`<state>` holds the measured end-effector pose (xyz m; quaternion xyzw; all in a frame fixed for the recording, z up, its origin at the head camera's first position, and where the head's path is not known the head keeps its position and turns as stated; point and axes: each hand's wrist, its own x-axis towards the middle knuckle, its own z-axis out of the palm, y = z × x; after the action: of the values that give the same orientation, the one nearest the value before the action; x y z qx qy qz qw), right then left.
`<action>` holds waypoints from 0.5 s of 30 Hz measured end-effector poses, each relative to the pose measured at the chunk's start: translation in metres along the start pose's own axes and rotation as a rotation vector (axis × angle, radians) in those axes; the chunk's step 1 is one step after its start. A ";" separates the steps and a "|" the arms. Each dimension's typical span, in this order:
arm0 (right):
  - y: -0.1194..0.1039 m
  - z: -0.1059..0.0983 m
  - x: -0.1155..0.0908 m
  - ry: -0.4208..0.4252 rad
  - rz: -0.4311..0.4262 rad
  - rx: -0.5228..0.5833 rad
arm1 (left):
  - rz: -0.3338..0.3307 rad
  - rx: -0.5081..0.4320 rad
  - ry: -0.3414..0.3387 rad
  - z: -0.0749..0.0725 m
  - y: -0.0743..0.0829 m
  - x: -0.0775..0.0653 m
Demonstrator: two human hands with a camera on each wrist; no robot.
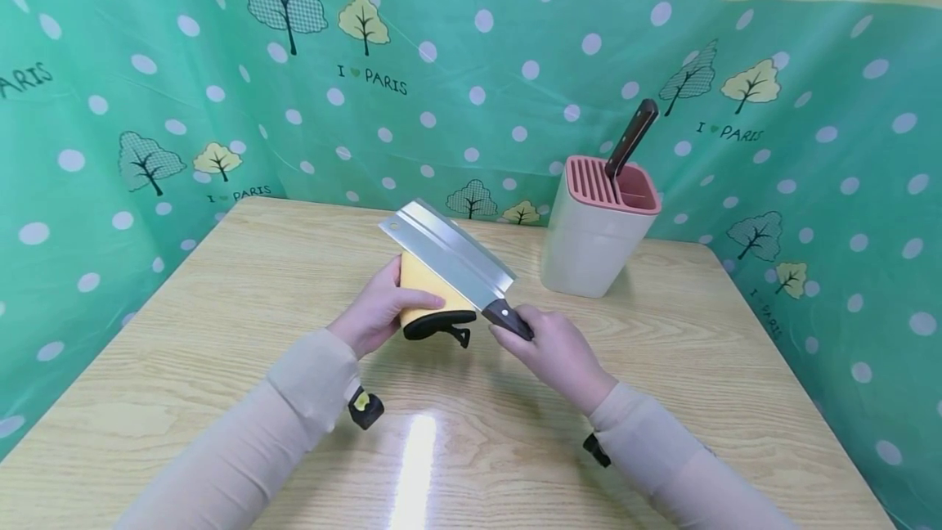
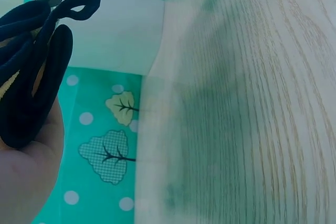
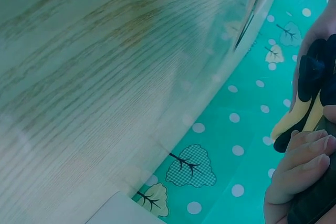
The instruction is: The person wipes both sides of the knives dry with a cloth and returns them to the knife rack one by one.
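Note:
My left hand (image 1: 379, 305) grips a folded yellow cloth (image 1: 423, 278) with black edging and a black hanging loop (image 1: 462, 339), thumb lying across its front. With my right hand (image 1: 555, 346) I hold a cleaver (image 1: 450, 256) by its dark riveted handle (image 1: 506, 318). The broad steel blade slants up to the left and overlaps the cloth, its holed corner at the far end. In the left wrist view the black edging (image 2: 63, 59) curls in folds above the palm. Fingers (image 3: 294, 174) wrap the handle in the right wrist view.
A white knife holder (image 1: 585, 256) with a pink slotted top stands at the back right of the wooden table (image 1: 243, 334). Another dark-handled knife (image 1: 631, 139) leans in it. Behind hangs a green dotted curtain (image 1: 456, 88) with printed trees.

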<state>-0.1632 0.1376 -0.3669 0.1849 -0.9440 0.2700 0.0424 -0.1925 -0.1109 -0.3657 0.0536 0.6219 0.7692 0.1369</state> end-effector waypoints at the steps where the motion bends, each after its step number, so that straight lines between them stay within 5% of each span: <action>1: 0.000 0.000 0.000 -0.001 0.000 0.002 | -0.001 0.000 -0.003 0.000 0.000 0.000; 15: 0.000 0.000 0.000 0.001 -0.006 0.003 | -0.041 0.035 -0.013 0.005 -0.005 0.001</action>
<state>-0.1635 0.1375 -0.3666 0.1877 -0.9430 0.2714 0.0433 -0.1912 -0.1050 -0.3697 0.0482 0.6354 0.7549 0.1554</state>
